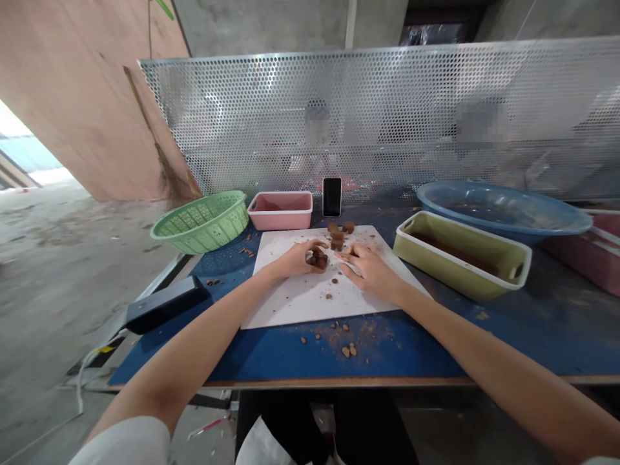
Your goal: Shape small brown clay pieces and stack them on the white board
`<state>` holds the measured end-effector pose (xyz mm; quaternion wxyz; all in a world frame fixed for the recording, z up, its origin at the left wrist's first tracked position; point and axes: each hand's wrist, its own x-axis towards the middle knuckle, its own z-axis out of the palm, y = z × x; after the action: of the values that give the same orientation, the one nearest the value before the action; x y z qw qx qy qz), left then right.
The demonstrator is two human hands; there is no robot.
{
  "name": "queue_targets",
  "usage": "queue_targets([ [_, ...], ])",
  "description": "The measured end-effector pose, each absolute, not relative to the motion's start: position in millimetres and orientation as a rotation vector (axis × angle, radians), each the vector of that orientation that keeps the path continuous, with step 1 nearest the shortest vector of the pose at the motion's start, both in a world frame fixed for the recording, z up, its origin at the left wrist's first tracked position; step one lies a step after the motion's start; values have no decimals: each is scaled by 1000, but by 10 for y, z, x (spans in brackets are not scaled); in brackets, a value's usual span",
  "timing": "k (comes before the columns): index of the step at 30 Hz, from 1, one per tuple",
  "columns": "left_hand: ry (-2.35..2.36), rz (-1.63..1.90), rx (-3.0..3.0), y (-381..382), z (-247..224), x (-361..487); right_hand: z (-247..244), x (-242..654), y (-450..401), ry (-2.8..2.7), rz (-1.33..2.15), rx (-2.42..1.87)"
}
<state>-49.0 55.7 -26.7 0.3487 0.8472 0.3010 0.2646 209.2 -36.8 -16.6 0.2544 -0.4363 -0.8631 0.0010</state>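
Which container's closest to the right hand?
The olive-green tub, just right of the white sheet. The blue basin sits behind it; others are farther from the right hand.

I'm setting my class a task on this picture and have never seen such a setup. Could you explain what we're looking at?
There is no machine here, only a person's two bare hands. This single picture comes from a camera worn on the head, looking forward and down, so the forearms reach in from below.

A white sheet lies on a blue table. The left hand curls around brown lumps. The right hand is beside some brown blocks; whether it grips anything is unclear.

Around the sheet are a green basket, a pink bin, an upright phone-like device, an olive bin and a blue basin.
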Motion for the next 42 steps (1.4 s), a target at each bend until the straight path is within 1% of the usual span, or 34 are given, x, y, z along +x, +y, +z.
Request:
queue_targets([
  [5,795,729,2419,546,-204,-520,-236,1863,-535,-2232,237,-1510],
  [8,766,684,2396,513,-147,-540,-225,1754,-578,-2247,390,-1563],
  [12,768,625,2403,511,-142,-543,-214,1702,-558,-2252,474,-1616],
  [23,816,634,2419,525,-167,-535,-198,1630,-544,-2216,556,-1612],
  [35,847,602,2407,500,-109,-518,-235,1611,-505,-2044,560,-1615],
  [42,863,611,2430,468,-70,-503,-294,1582,-474,-2034,576,-1631],
])
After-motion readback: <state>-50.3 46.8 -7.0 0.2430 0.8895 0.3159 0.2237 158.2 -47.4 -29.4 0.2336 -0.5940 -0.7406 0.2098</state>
